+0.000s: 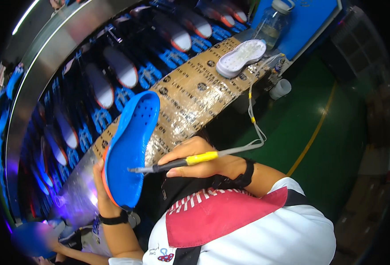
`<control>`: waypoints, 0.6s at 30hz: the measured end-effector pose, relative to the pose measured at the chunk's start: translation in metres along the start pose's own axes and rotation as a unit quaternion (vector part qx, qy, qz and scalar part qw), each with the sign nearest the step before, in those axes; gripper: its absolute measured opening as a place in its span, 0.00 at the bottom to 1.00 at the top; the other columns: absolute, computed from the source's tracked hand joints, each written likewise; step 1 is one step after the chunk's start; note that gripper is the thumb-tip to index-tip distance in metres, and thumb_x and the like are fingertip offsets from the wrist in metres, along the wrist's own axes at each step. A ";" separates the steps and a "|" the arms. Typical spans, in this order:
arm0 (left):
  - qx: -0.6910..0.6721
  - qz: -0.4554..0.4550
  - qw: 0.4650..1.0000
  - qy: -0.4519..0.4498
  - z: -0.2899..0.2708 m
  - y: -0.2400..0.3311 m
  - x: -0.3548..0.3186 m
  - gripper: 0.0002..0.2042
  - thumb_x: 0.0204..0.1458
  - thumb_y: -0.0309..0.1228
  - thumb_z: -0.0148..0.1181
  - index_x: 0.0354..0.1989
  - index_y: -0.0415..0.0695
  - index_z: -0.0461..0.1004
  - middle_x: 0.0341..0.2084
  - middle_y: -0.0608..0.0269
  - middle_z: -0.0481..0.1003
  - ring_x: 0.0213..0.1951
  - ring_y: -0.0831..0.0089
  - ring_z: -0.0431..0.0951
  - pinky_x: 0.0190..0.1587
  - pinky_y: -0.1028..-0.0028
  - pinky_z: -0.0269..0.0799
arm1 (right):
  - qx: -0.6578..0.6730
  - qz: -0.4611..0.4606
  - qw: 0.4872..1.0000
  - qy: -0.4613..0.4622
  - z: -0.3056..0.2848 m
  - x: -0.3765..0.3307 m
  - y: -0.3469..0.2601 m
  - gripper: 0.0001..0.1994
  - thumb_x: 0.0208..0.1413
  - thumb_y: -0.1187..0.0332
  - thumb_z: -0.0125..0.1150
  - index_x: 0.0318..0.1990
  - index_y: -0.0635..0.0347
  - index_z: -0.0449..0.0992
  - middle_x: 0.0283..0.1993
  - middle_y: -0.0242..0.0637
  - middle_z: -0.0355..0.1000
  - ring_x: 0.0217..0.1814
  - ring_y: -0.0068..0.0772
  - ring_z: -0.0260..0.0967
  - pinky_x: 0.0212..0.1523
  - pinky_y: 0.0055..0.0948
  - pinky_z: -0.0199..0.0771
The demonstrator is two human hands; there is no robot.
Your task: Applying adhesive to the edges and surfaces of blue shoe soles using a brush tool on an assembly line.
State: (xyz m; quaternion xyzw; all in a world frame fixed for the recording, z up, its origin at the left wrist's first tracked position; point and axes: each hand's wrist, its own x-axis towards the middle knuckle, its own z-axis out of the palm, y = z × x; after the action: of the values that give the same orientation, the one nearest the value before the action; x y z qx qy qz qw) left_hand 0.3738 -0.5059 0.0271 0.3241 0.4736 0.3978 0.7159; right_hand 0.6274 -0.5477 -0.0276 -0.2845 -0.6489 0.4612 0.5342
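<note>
My left hand (101,187) grips a blue shoe sole (131,148) with an orange edge, holding it upright with its dimpled face toward me. My right hand (199,159) holds a pen-like tool (177,163) with a black shaft and yellow grip. The tool's metal tip touches the blue sole near its lower right side. A white cord (252,119) runs from the tool's rear up toward the bench.
A conveyor (128,66) carries several white-and-orange soles on blue holders. A taped cardboard-covered bench (190,95) holds a white sole (241,56). A clear jar (272,24) stands on a blue surface, a white cup (280,88) hangs beside the bench. Another person's arm shows at the lower left (78,254).
</note>
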 end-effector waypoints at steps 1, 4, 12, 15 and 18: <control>-0.026 -0.012 1.000 -0.012 -0.005 -0.010 0.002 0.33 0.53 0.49 0.45 0.62 0.38 0.58 0.58 0.48 0.64 0.57 0.57 0.67 0.60 0.60 0.62 | 0.058 0.054 0.997 -0.002 0.001 0.002 0.000 0.14 0.48 0.68 0.68 0.42 0.63 0.78 0.30 0.38 0.77 0.30 0.27 0.74 0.33 0.24 0.72; -0.035 0.008 0.998 -0.046 0.001 -0.027 0.005 0.33 0.53 0.50 0.44 0.63 0.42 0.58 0.57 0.51 0.65 0.56 0.56 0.68 0.60 0.59 0.62 | 0.103 0.147 0.983 0.024 -0.002 0.008 0.006 0.13 0.49 0.69 0.67 0.42 0.64 0.78 0.33 0.38 0.77 0.32 0.23 0.73 0.35 0.23 0.72; -0.059 0.011 0.997 -0.056 0.024 -0.034 0.006 0.37 0.47 0.54 0.50 0.64 0.45 0.57 0.57 0.52 0.65 0.53 0.57 0.70 0.54 0.59 0.70 | -0.054 0.010 0.989 0.135 -0.015 -0.003 0.005 0.13 0.49 0.70 0.66 0.43 0.63 0.78 0.34 0.44 0.77 0.31 0.32 0.76 0.32 0.26 0.73; -0.023 0.108 0.992 -0.061 0.034 -0.030 0.013 0.38 0.46 0.53 0.52 0.63 0.44 0.57 0.55 0.51 0.67 0.51 0.57 0.72 0.52 0.59 0.71 | -0.090 -0.045 0.990 0.096 -0.024 -0.008 -0.012 0.14 0.47 0.71 0.66 0.43 0.64 0.78 0.35 0.45 0.77 0.34 0.38 0.77 0.36 0.28 0.75; -0.025 0.187 0.978 -0.091 0.062 0.008 0.018 0.29 0.53 0.47 0.39 0.55 0.36 0.64 0.43 0.47 0.74 0.41 0.55 0.77 0.44 0.62 0.76 | -0.040 0.005 0.983 0.179 -0.041 -0.020 -0.033 0.13 0.50 0.73 0.64 0.45 0.65 0.77 0.37 0.43 0.78 0.36 0.27 0.76 0.38 0.23 0.74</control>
State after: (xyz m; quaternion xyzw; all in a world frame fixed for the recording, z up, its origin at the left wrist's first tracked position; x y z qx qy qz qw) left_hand 0.4343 -0.4913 0.0474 0.4239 0.3273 0.5051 0.6768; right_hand 0.6762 -0.5666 -0.0068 -0.3868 -0.5592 0.3787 0.6278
